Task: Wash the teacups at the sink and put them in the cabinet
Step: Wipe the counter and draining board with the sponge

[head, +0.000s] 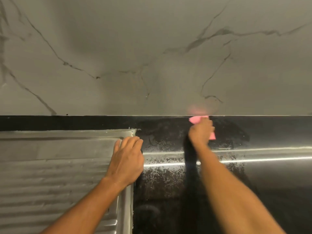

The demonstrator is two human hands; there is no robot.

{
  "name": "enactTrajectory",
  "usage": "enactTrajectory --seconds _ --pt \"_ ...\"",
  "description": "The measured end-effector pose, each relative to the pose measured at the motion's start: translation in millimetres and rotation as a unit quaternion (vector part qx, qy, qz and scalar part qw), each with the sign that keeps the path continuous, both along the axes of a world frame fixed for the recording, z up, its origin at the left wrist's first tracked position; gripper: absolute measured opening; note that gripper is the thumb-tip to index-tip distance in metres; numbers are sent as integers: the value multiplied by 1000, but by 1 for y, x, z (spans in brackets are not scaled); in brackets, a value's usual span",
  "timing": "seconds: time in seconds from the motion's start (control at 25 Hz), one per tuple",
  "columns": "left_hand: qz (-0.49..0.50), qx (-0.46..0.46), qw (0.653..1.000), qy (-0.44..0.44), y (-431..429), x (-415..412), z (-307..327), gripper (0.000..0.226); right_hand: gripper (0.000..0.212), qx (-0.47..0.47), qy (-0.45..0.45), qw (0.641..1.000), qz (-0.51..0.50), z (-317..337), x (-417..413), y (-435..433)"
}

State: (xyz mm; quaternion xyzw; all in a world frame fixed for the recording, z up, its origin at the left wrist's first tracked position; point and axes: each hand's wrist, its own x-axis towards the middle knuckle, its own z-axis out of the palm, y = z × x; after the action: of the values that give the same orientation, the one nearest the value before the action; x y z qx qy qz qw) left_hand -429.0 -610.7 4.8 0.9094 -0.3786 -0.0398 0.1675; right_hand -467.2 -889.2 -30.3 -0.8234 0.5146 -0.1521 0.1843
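No teacup is in view. My right hand grips a pink cloth and holds it against the black countertop at the foot of the wall. The hand and cloth are motion-blurred. My left hand rests flat, fingers relaxed, on the right edge of the ribbed steel drainboard of the sink, holding nothing. The sink bowl itself lies out of frame.
A grey marble-patterned wall rises behind the counter. The black countertop shows wet, streaky patches between my two arms and a bright strip of reflected light running to the right.
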Motion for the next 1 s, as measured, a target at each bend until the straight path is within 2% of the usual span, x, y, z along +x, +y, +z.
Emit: enactTrajectory --seconds 0.08,0.12,0.16,0.2,0.24,0.28,0.32,0.4,0.48,0.52,0.56,0.6,0.68,0.72,0.76,0.8,0.84,0.88,0.92,0.96,1.0 --pt "19 -30 999 -24 4 6 0 43 19 49 -36 995 75 7 44 93" --pt "28 -38 998 -37 3 10 3 43 19 -7 -30 976 217 8 58 140" --pt "33 -40 997 -51 1 14 5 43 22 -66 40 940 332 8 64 176" --pt "40 -38 997 -59 -2 17 7 44 28 -95 47 893 438 -2 70 191" --pt "42 -35 997 -61 -5 18 9 45 31 -98 31 872 478 -4 71 182" --pt "41 -36 997 -55 -8 15 9 45 33 -111 -4 878 465 -6 63 155" --pt "37 -38 997 -47 -10 12 8 46 35 -130 -15 900 416 -11 45 111" --pt "26 -29 999 -26 -14 3 7 51 41 -95 22 961 260 -4 -16 11" --pt "-1 -19 1000 -20 -21 -15 0 54 49 -50 24 994 94 2 -77 -68" --pt "-7 -21 1000 -15 -23 -24 -4 54 51 -34 21 998 54 3 -91 -75" --pt "-9 -20 1000 -12 -26 -28 -4 54 49 -20 26 999 6 5 -86 -58" --pt "-5 -31 999 -6 -28 -31 1 54 43 -14 -7 999 -36 8 -72 -22" --pt "2 -58 998 -3 -30 -40 10 51 22 57 -38 998 2 15 -40 68" --pt "17 -79 997 -5 -29 -42 6 49 16 78 -27 994 76 15 -28 110" --pt "40 -78 996 34 -33 -48 5 45 17 97 -26 984 147 19 -23 145" --pt "70 -52 989 119 -42 -59 1 40 19 123 -32 968 218 22 -27 165" --pt "139 -43 965 219 -45 -70 1 35 20 141 -53 950 274 20 -36 170" --pt "195 27 974 114 -43 -77 -14 30 20 137 -67 935 319 18 -52 164" --pt "215 -37 970 106 -48 -81 -12 28 19 98 -61 935 336 18 -70 140" --pt "186 -138 956 183 -51 -87 -4 29 18 48 -46 949 310 14 -92 111" --pt "101 -99 981 134 -46 -82 -7 32 14 17 -13 971 240 13 -118 72"
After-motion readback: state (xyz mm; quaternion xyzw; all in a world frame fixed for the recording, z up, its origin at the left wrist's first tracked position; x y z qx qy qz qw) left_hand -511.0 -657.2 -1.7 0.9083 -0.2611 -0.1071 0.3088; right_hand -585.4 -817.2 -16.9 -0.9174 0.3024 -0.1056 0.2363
